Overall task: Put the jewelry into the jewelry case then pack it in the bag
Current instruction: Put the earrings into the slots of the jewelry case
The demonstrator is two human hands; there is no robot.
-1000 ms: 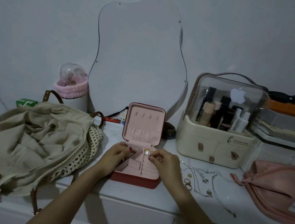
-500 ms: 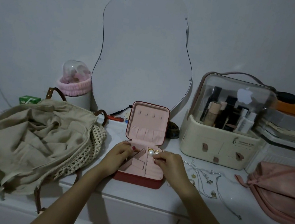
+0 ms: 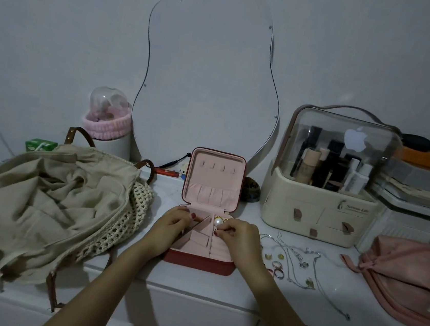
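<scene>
Status: the jewelry case (image 3: 209, 215) lies open on the dresser top (image 3: 194, 289), lid upright. The right hand (image 3: 237, 235) has its fingers curled over the case's right-hand section, pinching a pearl earring (image 3: 218, 221); the pearl sits just beyond the fingertips, at or just above the padded rolls. The left hand (image 3: 172, 225) rests its curled fingers on the case's left edge, steadying it; whether they grip the rim cannot be told.

Remaining: rings (image 3: 277, 267) and chains (image 3: 302, 258) lie loose just right of the right hand, not yet stowed. The case is not closed. The bag (image 3: 42, 210), well left of the left hand, is open and awaits the case.

Not determinable: contents of the compartments beneath both hands; whether the earring is seated; the number of chains, which are tangled and dim
</scene>
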